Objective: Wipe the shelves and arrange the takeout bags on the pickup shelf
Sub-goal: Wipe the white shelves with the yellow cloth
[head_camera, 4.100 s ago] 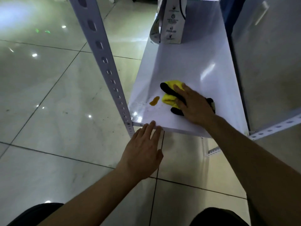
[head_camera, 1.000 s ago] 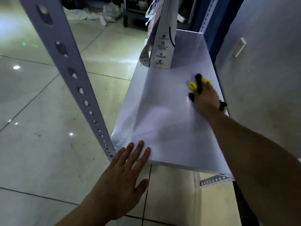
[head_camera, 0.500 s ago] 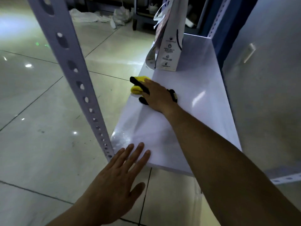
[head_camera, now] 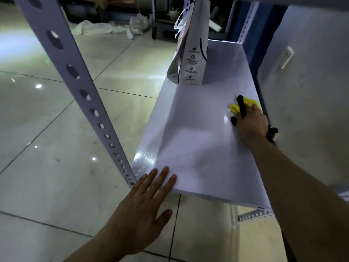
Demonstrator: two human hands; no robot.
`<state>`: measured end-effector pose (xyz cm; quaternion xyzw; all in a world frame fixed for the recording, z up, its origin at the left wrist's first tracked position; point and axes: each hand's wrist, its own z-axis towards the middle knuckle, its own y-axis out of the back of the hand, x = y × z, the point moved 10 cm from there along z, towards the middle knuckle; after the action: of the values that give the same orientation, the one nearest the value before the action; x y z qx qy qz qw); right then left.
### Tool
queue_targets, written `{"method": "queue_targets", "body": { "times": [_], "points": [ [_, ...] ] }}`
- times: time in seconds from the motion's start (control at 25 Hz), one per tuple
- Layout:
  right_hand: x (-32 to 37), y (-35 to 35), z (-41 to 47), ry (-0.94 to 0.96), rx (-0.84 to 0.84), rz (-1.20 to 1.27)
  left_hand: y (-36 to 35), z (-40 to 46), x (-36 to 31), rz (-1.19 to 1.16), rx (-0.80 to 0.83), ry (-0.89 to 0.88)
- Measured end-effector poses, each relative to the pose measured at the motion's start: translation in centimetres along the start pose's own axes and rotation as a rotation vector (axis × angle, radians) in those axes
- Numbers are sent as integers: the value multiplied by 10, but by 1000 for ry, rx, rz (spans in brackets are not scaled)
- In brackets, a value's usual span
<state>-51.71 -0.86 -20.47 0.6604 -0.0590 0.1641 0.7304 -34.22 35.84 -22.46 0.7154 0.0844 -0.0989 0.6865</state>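
Shelf (head_camera: 198, 129): right hand (head_camera: 251, 121) presses a yellow-black cloth (head_camera: 238, 107), apparently flat-fingered, near its right edge; left hand (head_camera: 139, 210), fingers spread, touches the front-left corner.

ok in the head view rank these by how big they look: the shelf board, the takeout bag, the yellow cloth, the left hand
1. shelf board, by far the largest
2. left hand and takeout bag: they look alike in size, but the hand is much nearer the camera, so unranked
3. yellow cloth, mostly covered by the right hand
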Motion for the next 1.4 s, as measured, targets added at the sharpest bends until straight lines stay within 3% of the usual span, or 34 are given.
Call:
{"method": "queue_targets", "body": {
  "times": [0.24,0.44,0.56,0.72,0.84,0.92,1.0,1.08,1.28,1.4],
  "points": [
    [-8,20,-152,-26,-24,-31,-6,1,1,48,112,23],
    [1,22,-266,95,-9,9,-8,2,-1,-18,151,43],
    [-1,19,-253,145,27,16,-6,4,-1,-28,186,67],
    [7,17,-187,26,34,-12,-7,10,-3,-2,316,114],
    [80,-10,-170,253,141,-58,3,14,-5,-30,347,80],
    [138,-23,-178,450,188,4,14,2,-4,-45,263,44],
    [190,-26,-207,647,217,106,20,-24,-1,22,184,54],
    [216,-30,-255,790,302,173,19,-62,-3,54,227,120],
    [160,9,-322,628,498,347,57,-128,-33,-53,296,202],
    [113,68,-353,294,522,692,99,-148,-64,-159,266,237]
  ]
}}
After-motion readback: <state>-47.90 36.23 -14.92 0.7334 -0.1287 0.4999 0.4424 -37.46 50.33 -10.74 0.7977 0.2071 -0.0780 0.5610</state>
